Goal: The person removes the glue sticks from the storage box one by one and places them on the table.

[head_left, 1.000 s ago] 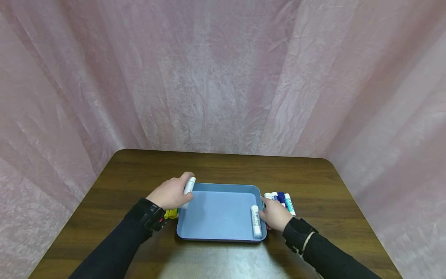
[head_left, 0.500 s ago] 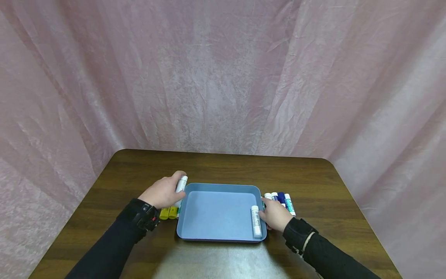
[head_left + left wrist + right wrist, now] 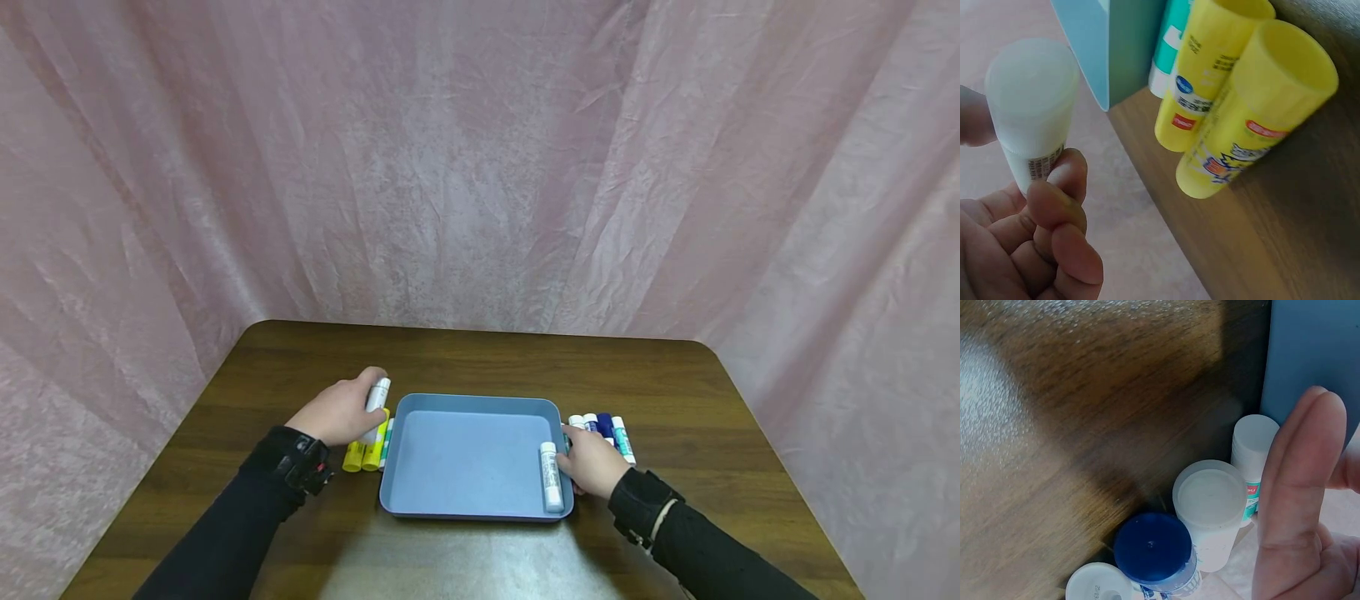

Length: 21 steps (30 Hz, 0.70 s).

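Observation:
My left hand (image 3: 336, 414) pinches a white glue stick (image 3: 1032, 100) between thumb and fingers, raised above the table left of the blue tray (image 3: 465, 458). Below it, two yellow glue sticks (image 3: 1260, 106) and a green-and-white one (image 3: 1172, 47) lie side by side against the tray's left wall. Inside the tray, a white glue stick (image 3: 551, 479) lies along the right side. My right hand (image 3: 595, 461) rests at the tray's right rim, its fingers (image 3: 1304, 481) fairly straight beside the wall. Whether the thumb touches the rim is hidden.
Several glue sticks lie in a row right of the tray, among them a blue-capped one (image 3: 1152, 547) and white-capped ones (image 3: 1210, 494). The wooden table (image 3: 480, 358) has rounded far corners, with a pink curtain (image 3: 480, 167) hanging behind it.
My left hand has moved left, away from the tray's rim, carrying the white glue stick; the yellow glue sticks show more now. The right hand and tray stay put.

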{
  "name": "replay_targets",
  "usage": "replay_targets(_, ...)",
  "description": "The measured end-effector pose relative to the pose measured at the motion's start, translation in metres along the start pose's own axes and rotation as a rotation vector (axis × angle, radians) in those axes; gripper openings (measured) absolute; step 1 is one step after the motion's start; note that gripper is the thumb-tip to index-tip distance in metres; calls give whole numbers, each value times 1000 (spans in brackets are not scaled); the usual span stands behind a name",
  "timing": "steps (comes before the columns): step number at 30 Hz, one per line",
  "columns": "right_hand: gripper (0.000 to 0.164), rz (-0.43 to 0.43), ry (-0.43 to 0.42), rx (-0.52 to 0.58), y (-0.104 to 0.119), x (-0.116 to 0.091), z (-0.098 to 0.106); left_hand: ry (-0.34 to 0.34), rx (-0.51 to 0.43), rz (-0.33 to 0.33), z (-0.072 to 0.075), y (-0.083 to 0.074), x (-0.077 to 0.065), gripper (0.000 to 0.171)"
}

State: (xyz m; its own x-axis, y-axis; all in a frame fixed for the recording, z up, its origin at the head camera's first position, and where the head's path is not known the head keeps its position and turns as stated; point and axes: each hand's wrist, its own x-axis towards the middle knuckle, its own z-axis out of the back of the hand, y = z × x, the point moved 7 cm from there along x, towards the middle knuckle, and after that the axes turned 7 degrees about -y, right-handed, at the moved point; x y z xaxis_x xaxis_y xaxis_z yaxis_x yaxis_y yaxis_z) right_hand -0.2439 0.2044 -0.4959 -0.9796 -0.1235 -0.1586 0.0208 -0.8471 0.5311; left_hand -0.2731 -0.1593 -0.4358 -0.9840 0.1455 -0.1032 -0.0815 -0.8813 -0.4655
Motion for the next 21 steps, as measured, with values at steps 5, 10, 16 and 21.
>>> replay_targets(5, 57, 3, -3, 5, 0, 0, -1, 11, 2, 23, -1, 8, 1, 66)
replay_targets(10, 57, 2, -4, 8, 1, -1, -1, 13, 19, 36, -2, 15, 2, 66)
replay_targets(16, 57, 3, -4, 7, 1, -1, -1, 24, 31, 52, -3, 23, 3, 66)
replay_targets(21, 58, -1, 0, 0, 1, -1, -1, 33, 30, 66, -3, 28, 3, 66)
